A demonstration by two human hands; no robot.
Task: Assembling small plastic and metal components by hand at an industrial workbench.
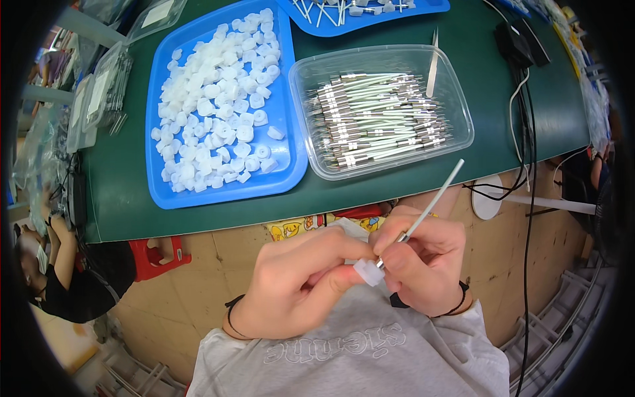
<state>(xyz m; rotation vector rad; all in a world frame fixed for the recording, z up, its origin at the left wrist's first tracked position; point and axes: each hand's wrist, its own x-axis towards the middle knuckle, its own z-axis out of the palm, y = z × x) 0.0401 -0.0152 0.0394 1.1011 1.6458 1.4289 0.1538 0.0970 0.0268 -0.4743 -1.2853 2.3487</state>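
Observation:
Both hands meet in front of my chest, below the table's near edge. Between thumb and forefinger, my left hand pinches a small translucent white plastic cap. My right hand is closed on a thin pale rod with a metal end, which slants up to the right. The rod's metal end touches the cap or sits in it; which one I cannot tell. Ahead, a blue tray holds many similar white caps. Beside it, a clear plastic box contains many rods with metal ends.
Tweezers lean at the box's far right corner. Another blue tray with rods lies at the back of the green table. Black cables run down on the right. A red stool and another person's arm are at left.

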